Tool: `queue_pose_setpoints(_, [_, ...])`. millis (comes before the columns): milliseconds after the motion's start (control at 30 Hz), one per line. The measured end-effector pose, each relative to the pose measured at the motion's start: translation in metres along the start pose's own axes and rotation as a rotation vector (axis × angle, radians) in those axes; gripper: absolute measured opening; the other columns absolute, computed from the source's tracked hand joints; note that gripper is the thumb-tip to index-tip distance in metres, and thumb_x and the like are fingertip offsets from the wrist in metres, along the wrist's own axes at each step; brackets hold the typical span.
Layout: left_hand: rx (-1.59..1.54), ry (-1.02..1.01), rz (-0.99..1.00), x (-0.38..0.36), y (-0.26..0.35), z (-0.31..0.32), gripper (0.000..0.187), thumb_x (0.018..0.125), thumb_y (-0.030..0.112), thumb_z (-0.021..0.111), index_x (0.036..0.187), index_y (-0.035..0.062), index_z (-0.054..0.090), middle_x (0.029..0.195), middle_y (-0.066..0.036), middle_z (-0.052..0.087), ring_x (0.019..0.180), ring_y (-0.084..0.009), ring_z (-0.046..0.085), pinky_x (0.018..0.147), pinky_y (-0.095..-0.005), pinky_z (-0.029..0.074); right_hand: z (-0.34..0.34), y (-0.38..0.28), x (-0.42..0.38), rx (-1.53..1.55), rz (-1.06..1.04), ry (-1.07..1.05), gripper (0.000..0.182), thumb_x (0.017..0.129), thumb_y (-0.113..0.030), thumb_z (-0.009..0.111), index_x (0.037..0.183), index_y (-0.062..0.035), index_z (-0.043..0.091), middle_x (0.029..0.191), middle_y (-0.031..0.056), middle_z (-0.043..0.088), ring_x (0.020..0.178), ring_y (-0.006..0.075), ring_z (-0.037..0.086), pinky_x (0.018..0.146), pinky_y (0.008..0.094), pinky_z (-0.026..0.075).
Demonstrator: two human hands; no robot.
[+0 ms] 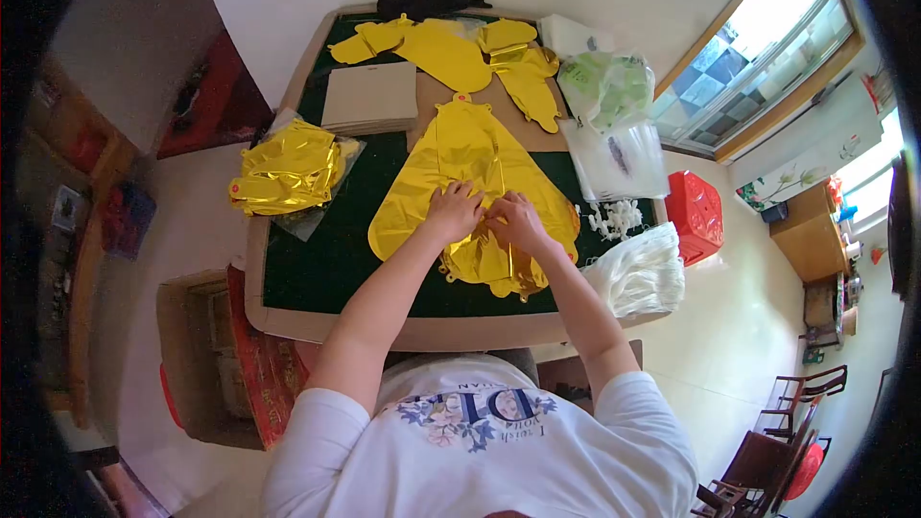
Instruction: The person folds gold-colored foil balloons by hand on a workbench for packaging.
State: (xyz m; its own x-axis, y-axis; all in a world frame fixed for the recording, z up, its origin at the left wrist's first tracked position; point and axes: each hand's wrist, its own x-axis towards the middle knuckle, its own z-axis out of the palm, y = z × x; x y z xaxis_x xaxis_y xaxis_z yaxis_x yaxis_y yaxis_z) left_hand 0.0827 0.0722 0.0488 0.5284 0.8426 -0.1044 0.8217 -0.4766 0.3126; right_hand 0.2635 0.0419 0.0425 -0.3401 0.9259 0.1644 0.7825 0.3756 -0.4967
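The gold foil sheet (470, 153) lies at the centre of the frame, broad towards the lower edge and narrowing to a tab above. The left hand (455, 214) rests palm down on it, fingers slightly apart; the right hand (519, 223) is just beside, fingers bent together at a crease, and whether they pinch the foil cannot be told. Judged by its sheen and wrinkles, the foil should be light, limp and slippery, prone to creasing; the edge tabs or a folded margin look the safest hold. The table (326, 278) has a dark green top with a pale rim. On it, at upper left, is a stack of card (369, 96); at left, a bagged gold bundle (288, 171); along the top, further gold pieces (446, 53); at right, clear bags (619, 161) and white strings (638, 273). Beyond stand a red stool (694, 218) at right, a cardboard box (187, 364) at lower left and a window (758, 48) at upper right.
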Motion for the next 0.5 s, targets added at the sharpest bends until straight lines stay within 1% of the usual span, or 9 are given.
queue_pose_setpoints(67, [0.034, -0.020, -0.003, -0.005, 0.003, -0.001, 0.046, 0.097, 0.035, 0.039, 0.138, 0.0150, 0.042, 0.145, -0.010, 0.035, 0.134, -0.0295, 0.031, 0.107, -0.0522, 0.028, 0.006, 0.000, -0.001, 0.031, 0.047, 0.075, 0.014, 0.073, -0.014, 0.071, 0.083, -0.0075, 0.064, 0.088, 0.0116, 0.058, 0.091, 0.0312, 0.054, 0.081, 0.0412, 0.044])
queue_pose_setpoints(133, [0.044, 0.060, 0.015, -0.009, 0.003, 0.005, 0.047, 0.095, 0.034, 0.044, 0.138, 0.0157, 0.042, 0.146, -0.010, 0.035, 0.136, -0.0289, 0.030, 0.108, -0.0546, 0.024, 0.007, -0.006, -0.005, 0.050, 0.054, 0.112, 0.013, 0.074, -0.013, 0.070, 0.083, -0.0068, 0.064, 0.087, 0.0119, 0.058, 0.089, 0.0314, 0.055, 0.080, 0.0410, 0.044])
queue_pose_setpoints(200, [0.063, 0.069, 0.016, -0.011, 0.003, 0.010, 0.048, 0.095, 0.034, 0.044, 0.140, 0.0164, 0.039, 0.147, -0.010, 0.033, 0.136, -0.0284, 0.029, 0.109, -0.0542, 0.023, 0.005, -0.009, -0.010, 0.067, 0.059, 0.149, 0.012, 0.074, -0.011, 0.069, 0.083, -0.0060, 0.063, 0.086, 0.0122, 0.058, 0.087, 0.0316, 0.056, 0.080, 0.0409, 0.044])
queue_pose_setpoints(267, [0.082, 0.079, 0.018, -0.009, 0.001, 0.013, 0.050, 0.095, 0.035, 0.044, 0.141, 0.0172, 0.037, 0.148, -0.010, 0.031, 0.137, -0.0280, 0.027, 0.109, -0.0538, 0.022, 0.000, -0.009, -0.015, 0.198, 0.147, 0.336, 0.012, 0.076, -0.008, 0.068, 0.086, -0.0052, 0.064, 0.090, 0.0125, 0.060, 0.088, 0.0314, 0.057, 0.080, 0.0397, 0.045])
queue_pose_setpoints(300, [0.075, 0.071, 0.017, -0.009, 0.000, 0.015, 0.050, 0.095, 0.035, 0.044, 0.142, 0.0174, 0.036, 0.149, -0.009, 0.031, 0.137, -0.0277, 0.027, 0.110, -0.0535, 0.021, -0.003, -0.008, -0.021, 0.194, 0.144, 0.334, 0.012, 0.076, -0.008, 0.068, 0.086, -0.0052, 0.064, 0.090, 0.0125, 0.060, 0.088, 0.0314, 0.057, 0.080, 0.0397, 0.045])
queue_pose_setpoints(367, [0.064, 0.066, 0.012, -0.009, -0.001, 0.016, 0.051, 0.095, 0.035, 0.043, 0.142, 0.0177, 0.035, 0.149, -0.009, 0.030, 0.138, -0.0273, 0.026, 0.110, -0.0532, 0.021, -0.012, -0.002, -0.035, -0.010, 0.028, 0.359, 0.019, 0.077, -0.007, 0.066, 0.096, -0.0054, 0.064, 0.098, 0.0122, 0.062, 0.095, 0.0321, 0.057, 0.084, 0.0394, 0.045])
queue_pose_setpoints(400, [0.075, 0.066, 0.017, -0.009, -0.001, 0.016, 0.051, 0.095, 0.035, 0.043, 0.142, 0.0177, 0.035, 0.149, -0.009, 0.030, 0.138, -0.0273, 0.026, 0.110, -0.0531, 0.021, -0.017, 0.003, -0.044, 0.071, 0.008, 0.210, 0.028, 0.080, -0.006, 0.064, 0.108, -0.0073, 0.063, 0.114, 0.0139, 0.061, 0.109, 0.0326, 0.055, 0.095, 0.0420, 0.041])
queue_pose_setpoints(433, [0.087, 0.064, 0.024, -0.009, -0.002, 0.016, 0.051, 0.096, 0.035, 0.043, 0.142, 0.0177, 0.035, 0.149, -0.009, 0.030, 0.138, -0.0273, 0.026, 0.110, -0.0530, 0.020, -0.020, -0.003, -0.049, 0.068, 0.006, 0.209, 0.028, 0.080, -0.006, 0.064, 0.108, -0.0073, 0.063, 0.114, 0.0139, 0.061, 0.109, 0.0326, 0.055, 0.095, 0.0420, 0.041])
queue_pose_setpoints(500, [0.076, 0.069, 0.026, -0.009, -0.003, 0.016, 0.051, 0.095, 0.036, 0.043, 0.142, 0.0177, 0.035, 0.149, -0.009, 0.030, 0.138, -0.0275, 0.026, 0.110, -0.0531, 0.020, -0.028, -0.014, -0.062, -0.094, -0.204, 0.043, 0.034, 0.085, -0.011, 0.061, 0.119, -0.0101, 0.060, 0.127, 0.0138, 0.055, 0.122, 0.0325, 0.048, 0.104, 0.0469, 0.034])
